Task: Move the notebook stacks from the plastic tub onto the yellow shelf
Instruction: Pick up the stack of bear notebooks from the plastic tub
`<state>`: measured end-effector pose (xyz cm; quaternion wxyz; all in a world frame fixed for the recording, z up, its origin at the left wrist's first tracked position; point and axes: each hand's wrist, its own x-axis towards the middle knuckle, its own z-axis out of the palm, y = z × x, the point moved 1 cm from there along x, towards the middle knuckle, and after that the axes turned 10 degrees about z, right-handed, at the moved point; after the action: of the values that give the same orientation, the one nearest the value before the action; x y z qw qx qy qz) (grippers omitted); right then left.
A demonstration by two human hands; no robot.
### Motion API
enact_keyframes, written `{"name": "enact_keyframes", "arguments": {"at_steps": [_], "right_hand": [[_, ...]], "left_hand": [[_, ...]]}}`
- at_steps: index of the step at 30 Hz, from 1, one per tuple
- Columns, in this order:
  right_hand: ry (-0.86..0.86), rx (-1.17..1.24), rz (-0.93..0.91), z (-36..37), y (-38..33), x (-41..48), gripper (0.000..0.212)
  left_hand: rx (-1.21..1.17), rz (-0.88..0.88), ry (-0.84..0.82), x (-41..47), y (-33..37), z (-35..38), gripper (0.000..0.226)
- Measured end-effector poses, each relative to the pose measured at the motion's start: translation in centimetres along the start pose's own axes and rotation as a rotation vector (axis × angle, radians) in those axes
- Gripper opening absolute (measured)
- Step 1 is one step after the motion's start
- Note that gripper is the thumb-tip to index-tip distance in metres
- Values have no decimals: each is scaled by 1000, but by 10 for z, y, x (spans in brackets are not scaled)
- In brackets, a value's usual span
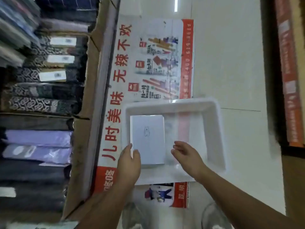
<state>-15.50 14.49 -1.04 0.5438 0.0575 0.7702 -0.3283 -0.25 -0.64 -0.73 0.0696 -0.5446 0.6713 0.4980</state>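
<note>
Left hand (pixel 130 160) pinches notebook stack (pixel 147 139) near corner; right hand (pixel 186 154) open, empty. Get both under stack w/ even support before lifting from tub (pixel 212 129).

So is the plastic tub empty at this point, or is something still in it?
Not empty. One white notebook stack lies flat in the left half of the tub; the right half shows bare bottom. The left hand touches the stack's near corner.

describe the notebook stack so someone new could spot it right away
Find the white plastic tub lying on the red-lettered poster on the floor. The notebook stack sits in its left half, pale with a small drawing on the cover, the tub's only solid item, left hand at its corner.
</note>
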Motion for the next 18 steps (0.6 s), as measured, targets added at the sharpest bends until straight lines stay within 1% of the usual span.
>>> {"name": "enact_keyframes", "arguments": {"at_steps": [3,5,7,8,10,12,14,16,18], "right_hand": [[-18,-44,1,22,4,31,56],[-25,-28,-7,39,3,48,57],[8,-4,-14,52,3,65,54],[23,25,-21,56,1,73,48],[46,90,-24,65,0,86,37],[65,94,-4,69,0,94,36],[67,90,18,68,-1,100,37],[43,94,33,63,-1,104,30],[11,107,56,60,-1,106,27]], "left_hand": [[80,26,59,20,-11,18,51],[135,67,108,29,-14,30,52],[176,107,174,33,-17,42,54],[195,108,210,36,-16,49,56],[186,85,274,43,-15,60,61],[152,43,319,50,-12,68,67],[159,-10,331,56,-8,73,71],[180,-59,337,61,-2,74,75],[190,-85,333,62,2,76,77]]}}
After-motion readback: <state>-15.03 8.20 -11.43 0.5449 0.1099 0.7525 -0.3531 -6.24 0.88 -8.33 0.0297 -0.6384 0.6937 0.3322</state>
